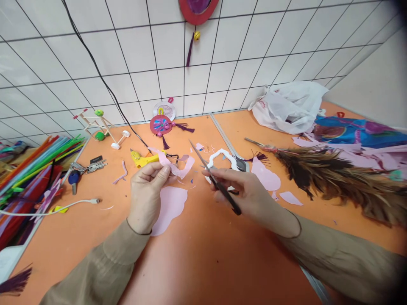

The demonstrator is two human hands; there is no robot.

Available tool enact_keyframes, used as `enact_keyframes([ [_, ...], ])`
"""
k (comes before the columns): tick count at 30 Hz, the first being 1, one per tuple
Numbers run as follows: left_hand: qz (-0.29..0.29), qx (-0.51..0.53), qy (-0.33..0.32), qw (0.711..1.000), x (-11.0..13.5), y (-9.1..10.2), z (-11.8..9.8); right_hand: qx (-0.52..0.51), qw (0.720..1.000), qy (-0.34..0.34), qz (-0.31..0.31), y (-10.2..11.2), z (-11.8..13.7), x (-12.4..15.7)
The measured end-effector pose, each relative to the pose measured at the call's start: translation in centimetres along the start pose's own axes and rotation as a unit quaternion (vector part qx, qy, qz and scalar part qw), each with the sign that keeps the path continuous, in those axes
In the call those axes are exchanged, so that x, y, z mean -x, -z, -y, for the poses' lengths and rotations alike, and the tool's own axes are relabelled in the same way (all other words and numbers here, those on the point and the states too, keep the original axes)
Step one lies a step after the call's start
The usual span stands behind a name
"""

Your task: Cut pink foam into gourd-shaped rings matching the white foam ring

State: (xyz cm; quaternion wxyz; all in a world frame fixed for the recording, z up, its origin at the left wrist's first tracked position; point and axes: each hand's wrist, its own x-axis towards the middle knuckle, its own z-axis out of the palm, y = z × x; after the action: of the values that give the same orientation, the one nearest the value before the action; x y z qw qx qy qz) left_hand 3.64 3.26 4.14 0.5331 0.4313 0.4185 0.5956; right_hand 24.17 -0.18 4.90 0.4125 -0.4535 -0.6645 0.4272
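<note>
My left hand (148,190) pinches a curved strip of pink paper (182,168) between thumb and fingers. In my right hand (244,190) is a pair of scissors (224,192), their blades pointing up and to the left, apart from the strip. A pink paper piece with a wavy edge (171,207) lies on the table below my left hand. Just beyond my right hand is a white wavy-edged ring (219,156), partly hidden by the hand. Behind the strip lies a yellow glue gun (143,159), also partly covered.
Small paper scraps are scattered on the orange table (197,254). Brown feathers (337,173), a white plastic bag (289,106) and another pink cutout (265,174) lie right. Keys (92,166), a white cable (73,204) and colourful pipe cleaners (41,161) lie left. Round ornaments (161,124) rest at the wall.
</note>
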Motion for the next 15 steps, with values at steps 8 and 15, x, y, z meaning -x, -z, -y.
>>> enact_keyframes([
  [8,0.073,-0.403,-0.498,0.765,-0.3,1.0,0.4,-0.331,0.936,-0.111,-0.043,0.5,0.3,-0.6],
  [15,0.132,-0.461,-0.55,0.683,-0.8,2.7,1.6,-0.412,0.897,-0.136,-0.085,1.2,-0.1,-1.0],
])
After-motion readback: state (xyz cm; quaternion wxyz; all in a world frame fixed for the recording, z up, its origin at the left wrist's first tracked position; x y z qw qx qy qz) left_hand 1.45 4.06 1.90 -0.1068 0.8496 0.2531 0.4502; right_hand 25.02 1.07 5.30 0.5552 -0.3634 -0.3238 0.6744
